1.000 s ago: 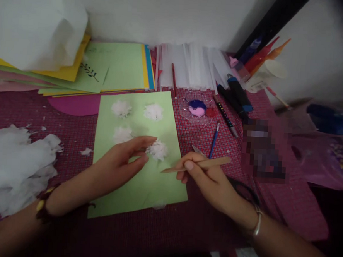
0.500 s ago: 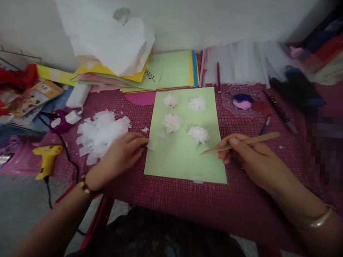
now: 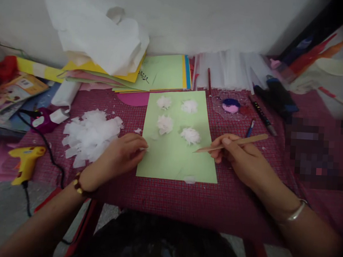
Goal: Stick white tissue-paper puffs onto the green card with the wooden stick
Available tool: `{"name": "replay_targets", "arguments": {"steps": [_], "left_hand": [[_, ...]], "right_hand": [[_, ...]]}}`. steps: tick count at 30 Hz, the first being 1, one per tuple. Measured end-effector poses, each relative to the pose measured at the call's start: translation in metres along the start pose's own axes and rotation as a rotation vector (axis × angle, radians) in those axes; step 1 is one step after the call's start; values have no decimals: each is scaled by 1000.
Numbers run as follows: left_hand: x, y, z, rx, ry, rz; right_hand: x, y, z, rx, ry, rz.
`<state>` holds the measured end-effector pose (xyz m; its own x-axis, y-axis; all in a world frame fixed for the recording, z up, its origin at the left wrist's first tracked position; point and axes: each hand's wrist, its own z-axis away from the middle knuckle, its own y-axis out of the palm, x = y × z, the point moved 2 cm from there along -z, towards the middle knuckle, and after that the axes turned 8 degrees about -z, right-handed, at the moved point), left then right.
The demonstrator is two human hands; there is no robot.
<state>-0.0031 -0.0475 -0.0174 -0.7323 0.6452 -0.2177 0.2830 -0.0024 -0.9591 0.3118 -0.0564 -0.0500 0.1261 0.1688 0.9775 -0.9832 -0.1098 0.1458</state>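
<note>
My left hand (image 3: 127, 153) is closed in a pinch at the left edge of a pale green sheet (image 3: 169, 163), with a bit of thin white paper between its fingertips. My right hand (image 3: 236, 154) grips a flat wooden stick (image 3: 252, 139), whose pointed end is over the right part of the sheet. Several fluffy white paper tufts stand on the sheet's upper half, one of them (image 3: 191, 135) nearest the stick's tip. A small white paper piece (image 3: 189, 179) lies at the bottom edge. Left of the sheet is a pile of white paper pieces (image 3: 91, 135).
A yellow glue gun (image 3: 26, 164) and a purple plug block (image 3: 45, 120) with a black cord are at the left. Coloured paper (image 3: 166, 72) and white strips (image 3: 230, 70) lie at the back. A paint dish (image 3: 231, 105), brush (image 3: 250, 128) and dark pen (image 3: 262, 115) are on the right.
The whole view has shifted, so the table's things appear further left. My left hand's fingers have drawn together on the white paper bit at the sheet's edge. My right hand keeps its grip on the stick.
</note>
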Motion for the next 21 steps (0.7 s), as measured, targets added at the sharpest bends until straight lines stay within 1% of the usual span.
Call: {"name": "replay_targets", "arguments": {"steps": [3, 5, 6, 7, 8, 10, 11, 13, 14, 16, 19, 21], "left_hand": [[0, 9, 7, 136, 90, -235], [1, 14, 10, 140, 92, -296], [1, 14, 9, 107, 72, -278], [-1, 13, 6, 52, 26, -228], [-3, 11, 2, -9, -50, -142], [-11, 6, -10, -87, -243, 140], [-18, 5, -18, -90, -331, 319], [-34, 5, -34, -26, -443, 651], [-42, 7, -43, 26, -459, 773], [-56, 13, -58, 107, -457, 913], [-70, 27, -74, 174, -419, 986], [-76, 35, -80, 202, -387, 1016]], "right_hand": [[1, 2, 0, 26, -4, 26], [1, 3, 1, 48, -15, 37], [1, 4, 1, 56, -19, 33], [1, 5, 1, 65, -28, 20], [2, 6, 2, 77, -42, 0], [4, 8, 4, 95, -89, -25], [5, 10, 6, 96, -125, -19], [9, 13, 9, 95, -192, 43], [10, 15, 11, 93, -219, 83], [11, 19, 13, 103, -257, 132], [11, 22, 13, 136, -317, 139], [10, 23, 12, 134, -326, 164]]}}
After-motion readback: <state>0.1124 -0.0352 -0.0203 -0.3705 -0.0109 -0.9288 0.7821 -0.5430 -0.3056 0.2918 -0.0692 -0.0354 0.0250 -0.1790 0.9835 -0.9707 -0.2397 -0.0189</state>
